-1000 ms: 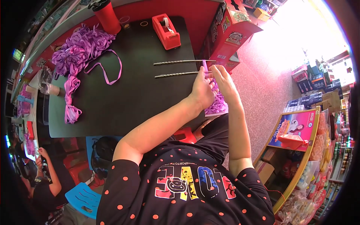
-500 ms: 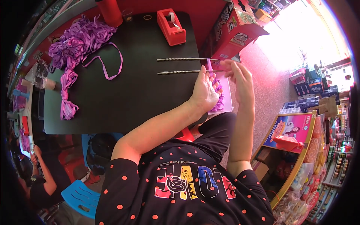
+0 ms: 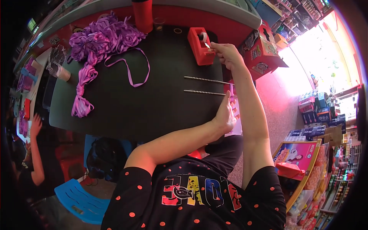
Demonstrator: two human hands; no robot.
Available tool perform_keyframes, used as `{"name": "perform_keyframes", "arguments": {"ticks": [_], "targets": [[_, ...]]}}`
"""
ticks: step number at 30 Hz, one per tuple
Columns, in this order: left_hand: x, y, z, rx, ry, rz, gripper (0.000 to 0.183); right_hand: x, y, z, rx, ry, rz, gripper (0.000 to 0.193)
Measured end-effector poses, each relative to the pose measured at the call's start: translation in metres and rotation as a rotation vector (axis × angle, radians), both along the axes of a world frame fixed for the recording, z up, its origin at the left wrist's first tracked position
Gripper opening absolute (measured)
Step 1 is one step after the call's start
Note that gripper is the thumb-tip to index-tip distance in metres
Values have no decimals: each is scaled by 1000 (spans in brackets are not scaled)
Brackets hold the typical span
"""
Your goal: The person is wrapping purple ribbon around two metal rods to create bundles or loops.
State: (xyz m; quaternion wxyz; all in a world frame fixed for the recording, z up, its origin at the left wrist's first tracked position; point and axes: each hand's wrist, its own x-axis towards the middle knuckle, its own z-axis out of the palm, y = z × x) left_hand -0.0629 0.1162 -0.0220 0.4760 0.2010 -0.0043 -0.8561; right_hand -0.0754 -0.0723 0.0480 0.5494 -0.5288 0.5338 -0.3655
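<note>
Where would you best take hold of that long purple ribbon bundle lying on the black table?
Probably at the knotted waist of the purple ribbon bundle, where the loose loops narrow into one thick strand. Coming from above with a hand closing across the strand seems best: it lies flat on the black table, and the fluffy loops further up would likely slip or spill out.

- Your right hand (image 3: 226, 53) leaves the purple piece (image 3: 232, 100) at the table edge and now reaches the red tape dispenser (image 3: 200, 46), fingers at the tape.
</note>
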Motion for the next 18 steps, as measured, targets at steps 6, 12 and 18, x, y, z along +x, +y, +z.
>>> {"name": "perform_keyframes", "arguments": {"ticks": [6, 12, 18], "targets": [[-2, -4, -5, 24, 18, 12, 74, 9, -14, 1, 227, -2, -4, 20], [-4, -5, -9, 21, 38, 2, 74, 11, -7, 13, 159, -97, -46, 19], [-2, -3, -5, 50, -8, 7, 76, -3, 25, 12, 137, -157, 53, 18]]}}
